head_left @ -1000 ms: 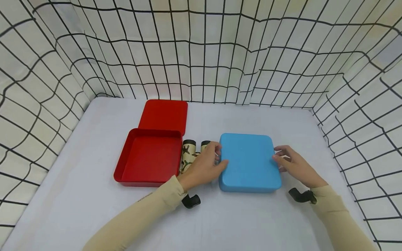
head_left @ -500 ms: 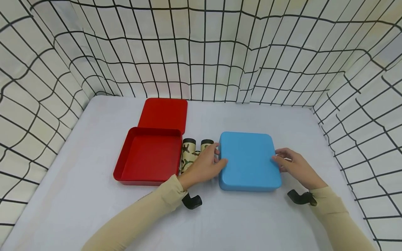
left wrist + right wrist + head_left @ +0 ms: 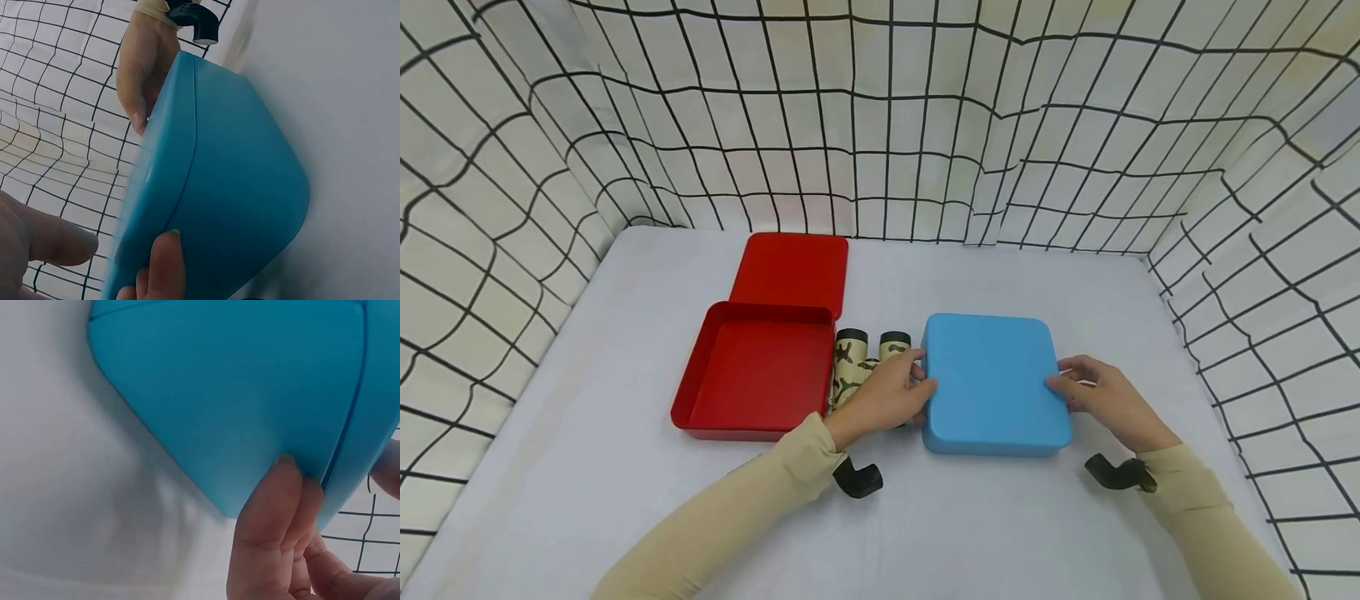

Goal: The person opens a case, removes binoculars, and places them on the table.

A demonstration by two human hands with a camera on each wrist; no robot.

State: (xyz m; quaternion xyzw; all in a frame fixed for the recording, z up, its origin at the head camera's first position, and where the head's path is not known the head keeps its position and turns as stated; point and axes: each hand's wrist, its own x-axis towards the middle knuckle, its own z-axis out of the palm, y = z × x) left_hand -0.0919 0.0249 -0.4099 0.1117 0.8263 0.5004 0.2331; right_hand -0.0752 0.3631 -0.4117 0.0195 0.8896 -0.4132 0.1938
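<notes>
A blue lidded box [image 3: 992,387] lies flat on the white table with its lid on; a seam line runs round its side. My left hand [image 3: 883,400] is at its left side, fingertips touching the wall near the seam in the left wrist view, the thumb just off the lid's edge. At the right side, my right hand [image 3: 1108,400] has its fingers against the wall below the seam and its thumb at the lid's edge. Camouflage binoculars [image 3: 850,362] stand between the boxes, partly hidden behind my left hand.
Left of the binoculars lies a red box [image 3: 760,367], its bare inside showing, with its red lid [image 3: 793,271] laid back behind it. Black wire grid [image 3: 887,150] encloses the back and sides of the white table [image 3: 985,533]. Black curved wrist pieces [image 3: 859,481] show at both sleeves.
My left thumb has drawn back from the blue box's top to its left edge. The right hand shifts only slightly; both boxes and the binoculars stay where they were.
</notes>
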